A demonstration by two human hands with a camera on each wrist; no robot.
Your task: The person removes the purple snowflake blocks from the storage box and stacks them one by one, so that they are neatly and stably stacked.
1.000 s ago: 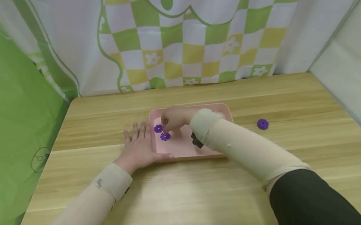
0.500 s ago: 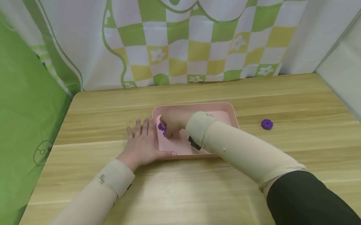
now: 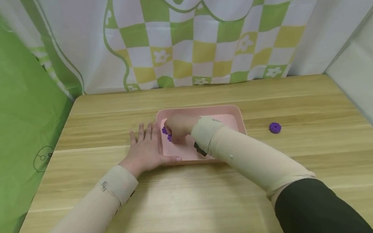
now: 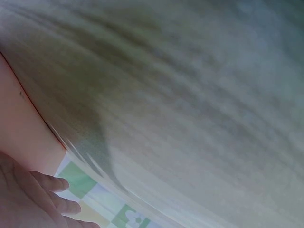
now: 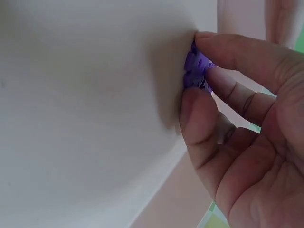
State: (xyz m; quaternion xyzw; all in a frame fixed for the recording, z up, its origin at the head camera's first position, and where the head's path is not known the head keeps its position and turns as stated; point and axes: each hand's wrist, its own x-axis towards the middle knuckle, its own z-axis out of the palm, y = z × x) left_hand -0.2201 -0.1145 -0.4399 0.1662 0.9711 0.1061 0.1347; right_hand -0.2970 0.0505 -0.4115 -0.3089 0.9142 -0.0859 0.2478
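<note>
My right hand [image 3: 181,126] reaches into the left end of a pink tray [image 3: 206,111]. In the right wrist view, the thumb and fingers pinch a small purple notched disc piece [image 5: 195,71] low against the tray floor. Just left of those fingertips, a purple snowflake disc [image 3: 164,130] shows in the head view, partly covered by the hand. My left hand [image 3: 145,152] lies with spread, straight fingers along the tray's left wall, its thumb on the front rim. The left wrist view catches only part of that hand [image 4: 28,199] beside the pink wall.
Right of the tray, another purple notched disc piece [image 3: 275,127] lies on the wooden table [image 3: 184,210]. A checked curtain [image 3: 199,49] hangs behind the table's back edge. A green cloth [image 3: 4,115] hangs on the left.
My right hand has lowered onto the purple discs inside the tray and now covers much of them. The left hand holds its place. The head view has shifted slightly.
</note>
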